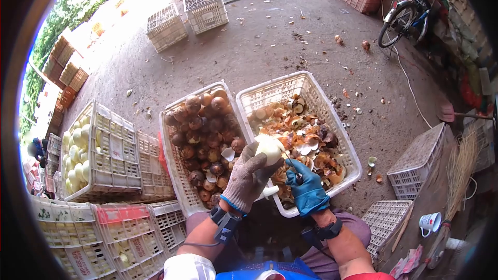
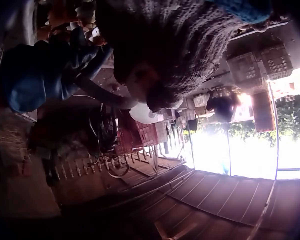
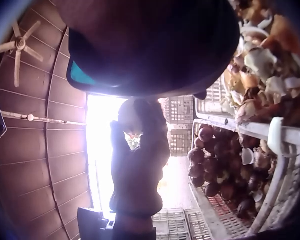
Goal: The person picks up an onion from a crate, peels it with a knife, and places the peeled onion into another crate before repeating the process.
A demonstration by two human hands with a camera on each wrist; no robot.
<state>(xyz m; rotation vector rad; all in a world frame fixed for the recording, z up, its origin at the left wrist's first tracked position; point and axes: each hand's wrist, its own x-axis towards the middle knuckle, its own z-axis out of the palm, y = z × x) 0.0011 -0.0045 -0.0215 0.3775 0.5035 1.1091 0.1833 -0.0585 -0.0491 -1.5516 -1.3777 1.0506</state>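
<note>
In the head view, a peeled white onion (image 1: 270,148) sits in my left hand (image 1: 244,180), which wears a knit work glove with a blue cuff. Curled inside a blue rubber glove, my right hand (image 1: 308,189) grips a small knife (image 1: 298,177) by its dark handle. Its blade points up toward the onion's right side. Both hands are above the near part of two crates. Brown unpeeled onions (image 1: 199,134) fill the left one, with a few white skin pieces on top. Loose skins and trimmings (image 1: 311,142) cover the bottom of the right one.
A white plastic piece (image 1: 268,192) bridges the crates' near rims. To the left, a crate (image 1: 116,163) of peeled onions stands beside more stacked crates (image 1: 124,228). A crate (image 1: 417,161), a mug (image 1: 429,223) and a straw broom (image 1: 461,176) are at right. A bicycle (image 1: 402,21) stands farther back.
</note>
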